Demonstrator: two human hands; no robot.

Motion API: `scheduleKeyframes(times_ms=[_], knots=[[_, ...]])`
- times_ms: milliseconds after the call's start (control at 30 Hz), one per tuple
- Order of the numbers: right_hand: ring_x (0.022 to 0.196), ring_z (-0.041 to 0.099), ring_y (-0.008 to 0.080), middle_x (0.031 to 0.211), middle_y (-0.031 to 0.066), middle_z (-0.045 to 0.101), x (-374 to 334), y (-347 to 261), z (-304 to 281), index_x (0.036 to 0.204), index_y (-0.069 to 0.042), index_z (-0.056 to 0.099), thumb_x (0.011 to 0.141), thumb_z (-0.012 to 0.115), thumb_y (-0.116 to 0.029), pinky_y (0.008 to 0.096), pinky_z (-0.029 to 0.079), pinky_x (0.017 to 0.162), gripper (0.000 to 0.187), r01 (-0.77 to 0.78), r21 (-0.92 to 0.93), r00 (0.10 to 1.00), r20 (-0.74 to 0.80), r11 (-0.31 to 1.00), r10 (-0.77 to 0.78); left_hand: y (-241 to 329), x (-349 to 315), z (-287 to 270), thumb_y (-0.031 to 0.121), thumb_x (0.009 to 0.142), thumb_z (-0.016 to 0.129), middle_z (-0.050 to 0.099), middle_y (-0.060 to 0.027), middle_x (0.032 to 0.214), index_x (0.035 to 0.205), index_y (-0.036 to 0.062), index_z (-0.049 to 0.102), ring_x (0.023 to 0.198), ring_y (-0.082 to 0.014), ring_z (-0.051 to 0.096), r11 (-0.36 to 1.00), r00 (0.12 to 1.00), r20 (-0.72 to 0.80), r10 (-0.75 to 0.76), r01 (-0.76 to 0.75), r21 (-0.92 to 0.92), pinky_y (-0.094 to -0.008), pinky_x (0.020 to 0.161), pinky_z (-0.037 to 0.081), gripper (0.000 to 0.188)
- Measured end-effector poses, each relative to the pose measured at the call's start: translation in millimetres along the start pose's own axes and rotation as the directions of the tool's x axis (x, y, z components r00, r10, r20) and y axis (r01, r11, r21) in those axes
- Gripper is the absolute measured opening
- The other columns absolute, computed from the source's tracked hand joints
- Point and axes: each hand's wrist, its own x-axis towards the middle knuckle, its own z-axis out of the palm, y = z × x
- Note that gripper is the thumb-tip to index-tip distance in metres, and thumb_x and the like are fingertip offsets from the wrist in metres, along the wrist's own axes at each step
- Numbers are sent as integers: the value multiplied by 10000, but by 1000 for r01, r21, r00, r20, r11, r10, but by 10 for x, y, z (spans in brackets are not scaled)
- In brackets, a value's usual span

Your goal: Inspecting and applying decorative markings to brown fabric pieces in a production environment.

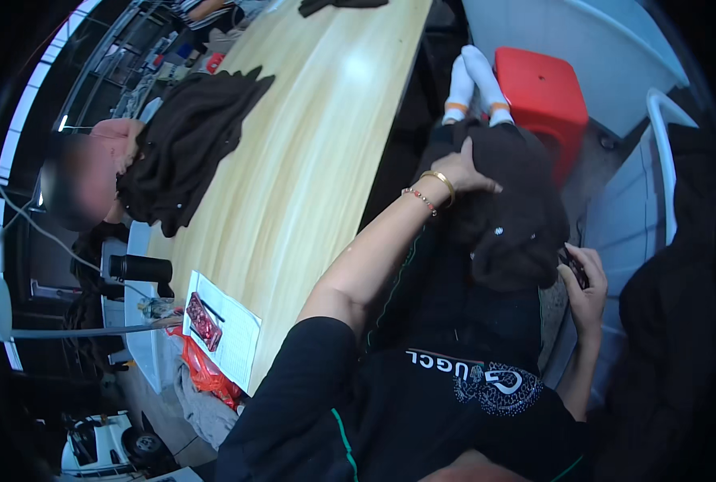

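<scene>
A dark brown knit garment with small shiny studs lies bunched across my lap. My left hand, with a gold bangle and a beaded bracelet at the wrist, rests on its far left part. Two digits are stretched wide apart there, and the others are partly hidden. At the near right edge of the garment, my right hand is closed around a small dark object. Its kind cannot be made out, because the fingers cover much of it.
A long wooden table runs along my left. On it lie another dark garment, paper sheets and a patterned red phone-like object. A person sits across. A red stool and pale bins stand right.
</scene>
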Motion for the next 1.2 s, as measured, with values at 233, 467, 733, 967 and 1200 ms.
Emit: scheduleKeyframes(times_ms=[233,467,733,967,1200], knots=[[834,505,58,1060,18,590,21,-46,-52,1230,9,681,887,707,43,189,411,734,345,-43,56,998,-40,998,45,-46,-299,-825,48,794,808,708,-119,877,1224,-16,597,542,-181,685,718,964,111,243,-102,-689,-280,514,587,482],[907,568,81,1073,29,604,-91,161,-192,1219,24,675,885,700,47,201,447,802,336,-86,83,990,-102,993,94,-578,-435,-4140,172,1016,606,742,-153,985,1212,-25,672,903,-229,742,591,858,-458,233,-499,-634,-302,814,612,285],[843,574,97,1020,45,609,-112,339,15,1210,-14,698,857,739,16,222,460,706,357,-16,113,997,-70,993,24,-1016,-983,-5427,136,788,870,526,-219,1371,1388,-10,405,1246,-365,570,783,334,-896,-291,-455,-424,-479,942,536,773],[848,596,100,1021,42,608,-195,252,-22,1203,-44,716,856,776,-18,231,507,711,353,41,165,999,-42,985,-34,-130,475,-3304,486,902,651,395,-99,1617,1649,186,160,1536,-321,260,797,872,-480,99,-358,-487,-586,1193,158,943],[884,596,106,1048,61,626,-501,-342,-489,1191,41,699,858,766,-19,237,466,776,345,58,550,998,-44,833,-41,2439,253,-263,438,805,845,397,-255,1541,1541,0,375,1425,-312,406,551,605,-143,784,-783,-289,-417,1167,355,977]])
